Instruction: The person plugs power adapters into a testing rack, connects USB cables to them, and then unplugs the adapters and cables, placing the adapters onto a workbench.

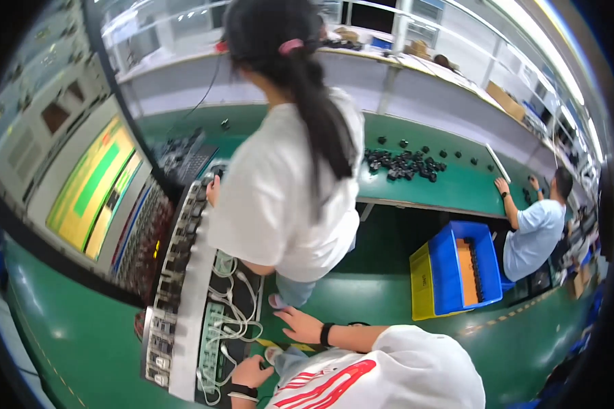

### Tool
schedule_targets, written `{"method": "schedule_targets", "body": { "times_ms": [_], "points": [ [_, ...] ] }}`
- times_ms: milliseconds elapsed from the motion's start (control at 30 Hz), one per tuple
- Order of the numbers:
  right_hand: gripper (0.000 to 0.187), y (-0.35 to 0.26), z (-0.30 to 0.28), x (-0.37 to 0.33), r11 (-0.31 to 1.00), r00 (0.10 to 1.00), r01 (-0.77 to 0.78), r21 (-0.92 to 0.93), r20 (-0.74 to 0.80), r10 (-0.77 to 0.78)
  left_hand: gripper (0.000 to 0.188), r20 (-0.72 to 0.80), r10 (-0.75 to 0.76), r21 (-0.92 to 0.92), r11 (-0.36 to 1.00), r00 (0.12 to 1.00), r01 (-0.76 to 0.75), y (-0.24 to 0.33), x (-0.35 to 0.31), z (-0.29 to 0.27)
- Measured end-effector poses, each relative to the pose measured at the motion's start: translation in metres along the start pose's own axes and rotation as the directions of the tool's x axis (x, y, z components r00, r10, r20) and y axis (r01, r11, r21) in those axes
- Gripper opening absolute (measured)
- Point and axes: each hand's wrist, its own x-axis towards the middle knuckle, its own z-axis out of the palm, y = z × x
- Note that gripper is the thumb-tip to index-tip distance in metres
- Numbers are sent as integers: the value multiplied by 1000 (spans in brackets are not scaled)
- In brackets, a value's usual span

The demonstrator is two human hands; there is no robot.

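Observation:
My left hand [250, 373], a black band at its wrist, is low beside the white cables [235, 320] and the pale green power strip [213, 341]. Its fingers curl around a small dark spot that I cannot make out. Farther right and up, my right hand [301, 326] hangs over the floor with fingers apart and nothing in it; a black band [326, 334] circles that wrist too. Left of the power strip runs a long rack [187, 300] with a row of small devices in slots.
A person in a white shirt [286, 170] stands close ahead, a hand at the rack. Behind is a green bench [450, 194] with a pile of black parts [406, 165]. A blue crate [443, 242] on a yellow one stands right, near a seated person [535, 232]. A lit screen [95, 187] is left.

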Motion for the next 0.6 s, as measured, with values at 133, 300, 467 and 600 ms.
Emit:
{"method": "schedule_targets", "body": {
  "times_ms": [133, 300, 467, 600],
  "points": [
    [42, 69, -58, -65, 989, 989, -147, -3, -5, 147, 46, 132, 123, 34, 991, 984, -128, 96, 58, 12],
    [32, 153, -138, -162, 972, 971, -224, 67, -73, 228, 46, 217, 363, -86, 932, 906, -353, 236, 144, 63],
    [33, 207, -206, -249, 820, 816, -534, 208, -127, 564, 40, 420, 620, -760, 639, 663, -117, 379, 173, 81],
    [33, 244, -227, -292, 733, 722, -618, 284, -165, 672, 38, 435, 729, -898, 396, 529, 192, 415, 202, 82]
  ]
}}
